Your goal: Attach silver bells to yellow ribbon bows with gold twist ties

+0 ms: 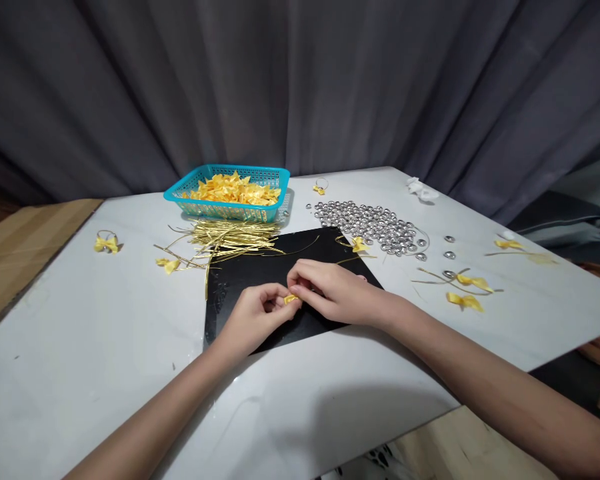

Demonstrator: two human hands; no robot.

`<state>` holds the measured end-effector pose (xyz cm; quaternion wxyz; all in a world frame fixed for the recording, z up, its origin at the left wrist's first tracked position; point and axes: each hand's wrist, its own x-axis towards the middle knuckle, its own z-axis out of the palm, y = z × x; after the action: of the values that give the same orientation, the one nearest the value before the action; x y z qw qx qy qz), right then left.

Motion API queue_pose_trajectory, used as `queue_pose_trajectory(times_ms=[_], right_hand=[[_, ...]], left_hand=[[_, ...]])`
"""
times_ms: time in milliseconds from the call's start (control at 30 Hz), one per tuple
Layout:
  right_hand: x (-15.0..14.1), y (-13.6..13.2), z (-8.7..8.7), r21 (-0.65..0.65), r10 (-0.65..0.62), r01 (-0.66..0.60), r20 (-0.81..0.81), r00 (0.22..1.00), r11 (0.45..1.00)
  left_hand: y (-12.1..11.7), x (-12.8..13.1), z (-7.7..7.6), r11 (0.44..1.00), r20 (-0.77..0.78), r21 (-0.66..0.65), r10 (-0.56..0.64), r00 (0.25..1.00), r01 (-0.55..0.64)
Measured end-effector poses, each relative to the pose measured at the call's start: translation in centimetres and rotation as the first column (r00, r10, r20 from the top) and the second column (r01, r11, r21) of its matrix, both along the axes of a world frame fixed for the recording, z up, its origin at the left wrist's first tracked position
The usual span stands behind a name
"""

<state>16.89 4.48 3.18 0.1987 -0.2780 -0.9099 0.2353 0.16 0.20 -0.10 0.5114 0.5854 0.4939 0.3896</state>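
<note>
Both hands meet above a black mat (260, 340) on the white table. My left hand (265, 310) pinches a small yellow ribbon bow (291, 299) between thumb and fingers. From the other side, my right hand (325, 287) closes its fingertips at the same bow; its curled fingers partly cover it. Whatever else lies between the fingertips is too small to make out. Beyond the right hand, another yellow bow (360, 245) with a gold tie rests at the mat's far right edge.
Behind the mat lie a pile of gold twist ties (233, 235), a turquoise basket (225, 212) of yellow bows and many silver domed beads (375, 223). Loose bows with ties (465, 301) lie at right, a looped bow (107, 243) at left. Cardboard (35, 233) borders the table.
</note>
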Motion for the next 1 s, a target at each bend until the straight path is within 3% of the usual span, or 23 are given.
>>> queue_pose_trajectory(times_ms=[100, 200, 300, 467, 567, 733, 833, 1000], right_hand=[[0.0, 0.2, 0.0, -0.054, -0.007, 0.003, -0.064, 0.998, 0.999], [0.1, 0.3, 0.1, -0.083, -0.073, 0.062, -0.136, 0.988, 0.995], [0.4, 0.4, 0.1, -0.022, -0.099, 0.097, -0.165, 0.981, 0.995], [0.5, 0.5, -0.1, 0.097, 0.022, -0.008, -0.146, 0.989, 0.995], [0.3, 0.3, -0.3, 0.114, 0.016, -0.002, -0.128, 0.992, 0.993], [-0.5, -0.4, -1.3, -0.014, -0.139, 0.139, -0.208, 0.968, 0.990], [-1.0, -0.8, -1.9, -0.123, -0.202, 0.175, -0.267, 0.942, 0.977], [-1.3, -1.2, -2.1, -0.174, -0.255, 0.212, -0.285, 0.924, 0.962]], left_hand=[[0.1, -0.1, 0.4, 1.000, 0.033, -0.020, 0.024, 0.999, -0.024], [0.3, -0.2, 0.7, 0.992, 0.080, -0.042, 0.121, 0.989, -0.118], [0.4, -0.3, 0.9, 0.980, 0.154, -0.061, 0.195, 0.969, -0.188], [0.4, -0.4, 0.8, 0.976, 0.199, -0.068, 0.216, 0.956, -0.206], [0.3, -0.3, 1.0, 0.974, 0.199, -0.065, 0.225, 0.954, -0.216], [0.3, -0.1, 1.3, 0.964, 0.217, -0.076, 0.264, 0.940, -0.253], [0.3, -0.1, 1.2, 0.957, 0.235, -0.085, 0.290, 0.928, -0.278], [0.4, -0.2, 1.0, 0.957, 0.255, -0.083, 0.289, 0.923, -0.277]])
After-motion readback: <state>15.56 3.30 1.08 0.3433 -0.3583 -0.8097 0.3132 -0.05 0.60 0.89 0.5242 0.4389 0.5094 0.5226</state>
